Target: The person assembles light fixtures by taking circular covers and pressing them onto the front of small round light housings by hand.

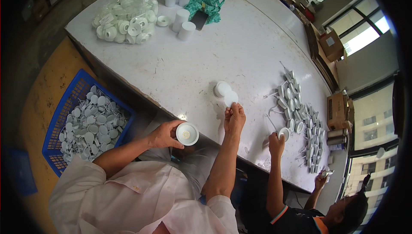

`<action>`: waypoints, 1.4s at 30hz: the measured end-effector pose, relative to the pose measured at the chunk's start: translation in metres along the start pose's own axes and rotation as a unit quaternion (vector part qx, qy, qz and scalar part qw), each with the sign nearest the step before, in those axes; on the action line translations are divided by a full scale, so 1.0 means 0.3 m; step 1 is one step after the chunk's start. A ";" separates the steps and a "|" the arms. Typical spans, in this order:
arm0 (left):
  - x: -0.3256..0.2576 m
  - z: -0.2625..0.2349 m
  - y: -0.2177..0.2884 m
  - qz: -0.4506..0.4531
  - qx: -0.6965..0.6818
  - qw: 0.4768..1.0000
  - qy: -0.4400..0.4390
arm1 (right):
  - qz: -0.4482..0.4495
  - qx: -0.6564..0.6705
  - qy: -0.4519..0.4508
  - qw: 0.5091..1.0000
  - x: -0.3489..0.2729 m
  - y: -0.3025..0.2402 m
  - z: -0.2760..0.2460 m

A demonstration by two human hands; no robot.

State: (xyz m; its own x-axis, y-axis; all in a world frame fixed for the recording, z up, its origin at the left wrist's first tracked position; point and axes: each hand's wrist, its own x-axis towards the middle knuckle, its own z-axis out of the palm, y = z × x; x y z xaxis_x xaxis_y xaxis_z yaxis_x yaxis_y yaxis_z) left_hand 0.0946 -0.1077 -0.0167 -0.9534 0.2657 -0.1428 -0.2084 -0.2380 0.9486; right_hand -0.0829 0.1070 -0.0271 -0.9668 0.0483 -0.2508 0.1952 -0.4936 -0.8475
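Two hands working: left hand [165, 134] is cupping a white round housing [187, 133] w/ fingers curled, bottom hidden; right hand [234, 118] is pinching a thin white disc [231, 98] above table edge [141, 86].

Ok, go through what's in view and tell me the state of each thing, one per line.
Left hand: gripping the round white cup-shaped fitting, open side up.
Right hand: fingers pinching the thin white disc.
Blue plastic crate: filled with white parts.
Clear plastic bag: full of white rings.
White table: dusty, scuffed.
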 end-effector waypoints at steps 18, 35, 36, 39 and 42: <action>0.123 0.053 0.067 0.044 0.048 0.997 0.032 | 0.017 0.007 -0.013 1.000 -0.318 0.002 -0.063; 0.121 0.050 0.060 0.047 0.097 0.992 0.062 | 0.049 -0.036 -0.033 0.998 -0.403 0.056 -0.032; 0.121 0.050 0.057 0.054 0.094 0.992 0.058 | 0.049 -0.066 -0.033 0.996 -0.409 0.057 -0.022; 0.116 0.044 0.052 0.052 0.121 0.991 0.037 | 0.057 -0.140 -0.017 0.988 -0.426 0.054 0.004; 0.110 0.050 0.059 0.056 0.141 0.988 0.018 | 0.033 -0.174 -0.012 0.984 -0.433 0.061 0.024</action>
State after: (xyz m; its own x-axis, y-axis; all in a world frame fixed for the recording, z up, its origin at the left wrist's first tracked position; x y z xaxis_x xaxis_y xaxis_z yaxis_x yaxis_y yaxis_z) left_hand 0.0627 -0.0892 -0.0005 -0.9753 0.2176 -0.0372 -0.0366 0.0068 0.9993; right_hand 0.0451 0.0853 -0.0067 -0.9530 0.0039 -0.3028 0.2980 -0.1667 -0.9399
